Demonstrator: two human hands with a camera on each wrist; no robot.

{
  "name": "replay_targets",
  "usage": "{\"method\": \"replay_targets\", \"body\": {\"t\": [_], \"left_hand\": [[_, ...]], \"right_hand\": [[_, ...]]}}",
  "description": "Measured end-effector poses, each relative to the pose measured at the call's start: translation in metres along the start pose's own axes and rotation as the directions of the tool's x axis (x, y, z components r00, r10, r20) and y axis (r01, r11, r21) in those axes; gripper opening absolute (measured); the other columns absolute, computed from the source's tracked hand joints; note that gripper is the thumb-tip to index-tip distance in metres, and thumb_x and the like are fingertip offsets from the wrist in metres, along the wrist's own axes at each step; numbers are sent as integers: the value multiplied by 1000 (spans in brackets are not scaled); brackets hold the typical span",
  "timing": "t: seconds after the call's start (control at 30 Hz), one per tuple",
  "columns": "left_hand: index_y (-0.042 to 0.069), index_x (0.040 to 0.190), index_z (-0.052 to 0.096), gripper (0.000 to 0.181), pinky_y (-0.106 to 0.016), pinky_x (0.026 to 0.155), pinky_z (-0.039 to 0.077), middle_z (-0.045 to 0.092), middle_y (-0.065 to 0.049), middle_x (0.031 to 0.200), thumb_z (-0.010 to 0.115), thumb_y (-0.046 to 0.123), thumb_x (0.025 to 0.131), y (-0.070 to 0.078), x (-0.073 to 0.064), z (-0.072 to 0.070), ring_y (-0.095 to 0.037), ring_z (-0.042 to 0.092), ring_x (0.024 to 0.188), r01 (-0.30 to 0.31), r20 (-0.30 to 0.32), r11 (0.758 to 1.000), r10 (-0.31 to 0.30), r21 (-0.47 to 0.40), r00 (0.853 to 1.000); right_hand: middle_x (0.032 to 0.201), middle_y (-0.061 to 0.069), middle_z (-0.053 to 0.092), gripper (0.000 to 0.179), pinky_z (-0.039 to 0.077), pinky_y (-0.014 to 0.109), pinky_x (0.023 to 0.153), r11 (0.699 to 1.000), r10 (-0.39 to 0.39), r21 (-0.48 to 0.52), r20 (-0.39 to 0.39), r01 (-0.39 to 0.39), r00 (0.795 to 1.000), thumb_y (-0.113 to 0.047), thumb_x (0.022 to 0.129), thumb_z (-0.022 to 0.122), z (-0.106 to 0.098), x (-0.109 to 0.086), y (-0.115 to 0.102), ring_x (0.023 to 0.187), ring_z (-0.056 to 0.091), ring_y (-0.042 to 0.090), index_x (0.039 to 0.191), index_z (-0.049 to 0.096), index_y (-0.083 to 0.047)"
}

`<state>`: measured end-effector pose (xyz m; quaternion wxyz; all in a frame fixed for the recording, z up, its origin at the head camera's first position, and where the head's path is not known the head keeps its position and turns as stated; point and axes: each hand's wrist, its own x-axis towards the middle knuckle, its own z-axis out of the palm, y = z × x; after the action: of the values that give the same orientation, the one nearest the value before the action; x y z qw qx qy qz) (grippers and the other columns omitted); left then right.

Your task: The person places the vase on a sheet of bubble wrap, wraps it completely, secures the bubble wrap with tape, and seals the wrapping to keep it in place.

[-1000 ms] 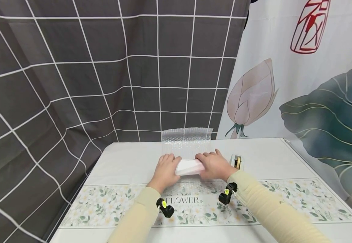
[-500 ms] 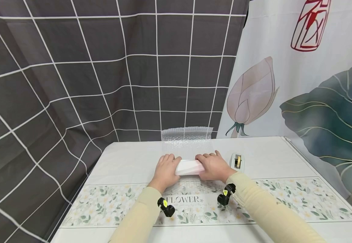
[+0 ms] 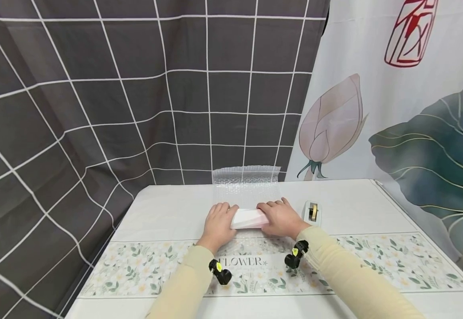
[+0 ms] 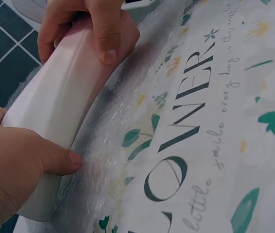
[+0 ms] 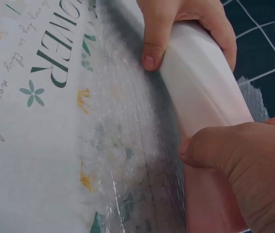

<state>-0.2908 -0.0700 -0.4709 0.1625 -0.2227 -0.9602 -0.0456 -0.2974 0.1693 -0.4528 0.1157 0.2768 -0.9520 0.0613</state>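
Observation:
A smooth, faceted vase (image 3: 249,219), white at its left end and fading to pink at its right, lies sideways across a sheet of clear bubble wrap (image 3: 247,191). My left hand (image 3: 217,227) grips the white end, thumb along the near side and fingers over the far side. At the pink end, my right hand (image 3: 282,220) holds on the same way. The wrist views show both thumbs pressed on the near face of the vase (image 4: 62,92); its far side is hidden. Bubble wrap (image 5: 123,145) also spreads out on the near side.
A small tape dispenser (image 3: 312,213) with a golden roll stands right of my right hand. The white tablecloth (image 3: 163,208) has a floral band with lettering. The bubble wrap's far end curls up against a dark checked curtain (image 3: 231,97) behind the table.
Both hands keep their grip on the vase, which stays in about the same place. My right forearm has shifted slightly, showing more of the tape dispenser.

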Motion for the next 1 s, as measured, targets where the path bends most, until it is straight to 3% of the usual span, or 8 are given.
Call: {"method": "replay_targets", "body": {"t": [0.33, 0.47, 0.6, 0.7, 0.8, 0.9, 1.0], "left_hand": [[17, 144, 52, 76, -39, 116, 32, 55, -1, 117, 83, 42, 79, 2, 0, 0, -21, 50, 116, 10, 47, 1000, -10, 16, 999], [17, 143, 53, 74, -39, 115, 33, 55, -2, 118, 81, 43, 80, 2, 1, 1, -22, 50, 116, 6, 39, 1000, -7, 29, 999], [16, 141, 54, 69, -39, 112, 36, 55, -3, 116, 78, 43, 82, 3, 3, 1, -22, 50, 112, -12, 35, 1000, 11, 24, 999], [15, 139, 55, 66, -40, 110, 37, 55, -3, 116, 74, 45, 83, 4, 4, 0, -22, 50, 111, -21, 42, 1000, 20, 16, 999], [15, 140, 54, 66, -40, 110, 36, 55, -4, 117, 71, 49, 85, 4, 4, -2, -23, 49, 112, -15, 59, 1000, 15, 12, 998], [15, 141, 53, 67, -40, 110, 36, 54, -4, 118, 68, 51, 87, 3, 3, -4, -23, 48, 113, -8, 81, 1000, 7, 15, 997], [15, 140, 53, 66, -40, 108, 37, 54, -4, 116, 68, 50, 87, 3, 2, -4, -23, 48, 110, -12, 79, 1000, 11, 10, 997]], "right_hand": [[125, 11, 67, 61, 32, 67, 109, 1000, -19, 6, -23, 19, 1000, -34, 78, 81, 3, -3, 1, 115, 61, 38, 132, 61, -12], [137, 13, 60, 66, 30, 67, 111, 995, -62, 70, -91, 69, 994, -34, 80, 83, 5, -8, 6, 127, 54, 37, 138, 58, -13], [128, 12, 60, 54, 42, 55, 105, 986, -108, 91, -268, 137, 957, -32, 82, 81, 4, -22, 13, 117, 56, 32, 128, 62, -12], [100, 1, 63, 31, 51, 41, 83, 979, -177, 32, -352, 201, 919, -27, 83, 79, 1, -34, 15, 90, 59, 20, 108, 66, -14], [81, -10, 60, 17, 51, 30, 66, 962, -262, -4, -299, 273, 918, -27, 85, 78, -3, -44, 13, 69, 53, 6, 94, 67, -19], [70, -17, 56, 12, 48, 22, 56, 947, -311, 42, -146, 320, 939, -28, 87, 76, -5, -51, 9, 58, 47, -2, 92, 68, -21], [62, -20, 49, 15, 45, 20, 52, 943, -317, 106, -5, 316, 948, -31, 87, 74, -5, -56, 5, 52, 42, -5, 97, 70, -20]]}}
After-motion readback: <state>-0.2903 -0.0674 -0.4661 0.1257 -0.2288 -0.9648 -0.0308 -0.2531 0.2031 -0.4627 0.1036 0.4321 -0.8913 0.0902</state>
